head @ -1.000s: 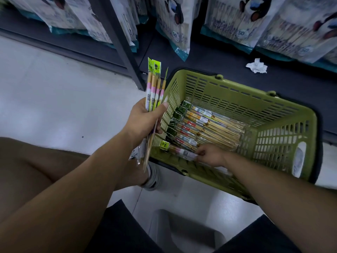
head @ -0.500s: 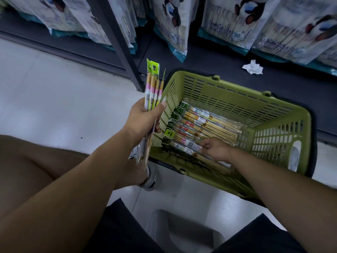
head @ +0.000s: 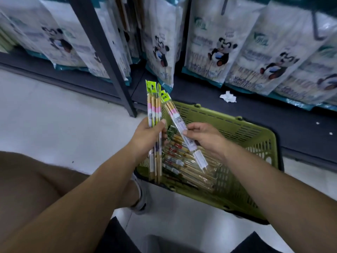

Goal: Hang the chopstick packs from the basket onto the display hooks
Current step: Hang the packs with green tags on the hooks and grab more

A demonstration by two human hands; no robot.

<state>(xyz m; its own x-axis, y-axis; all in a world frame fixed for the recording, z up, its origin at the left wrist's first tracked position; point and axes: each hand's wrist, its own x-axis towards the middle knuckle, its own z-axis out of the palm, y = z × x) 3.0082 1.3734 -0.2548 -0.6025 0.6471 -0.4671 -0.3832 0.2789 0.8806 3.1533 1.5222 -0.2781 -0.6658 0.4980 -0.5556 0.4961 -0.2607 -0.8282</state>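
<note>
A green plastic basket [head: 255, 136] stands on the floor and holds several clear chopstick packs [head: 182, 161]. My left hand [head: 145, 137] grips a bundle of chopstick packs [head: 154, 110] with neon-green header cards and pink bands, held upright at the basket's left rim. My right hand [head: 206, 137] pinches a single chopstick pack [head: 179, 125] of the same kind, lifted above the basket and tilted, its green header close to the bundle's top. No display hooks are clearly visible.
Large white bags with panda prints [head: 215, 52] hang above a dark low shelf [head: 218, 114]. A dark metal upright [head: 109, 61] stands left of the basket. A crumpled white paper [head: 228, 96] lies on the shelf. My knee [head: 27, 179] and shoe [head: 142, 198] are at lower left.
My right hand has come up out of the basket holding one pack and brought it beside the bundle in my left hand. The view has tilted upward toward the shelf.
</note>
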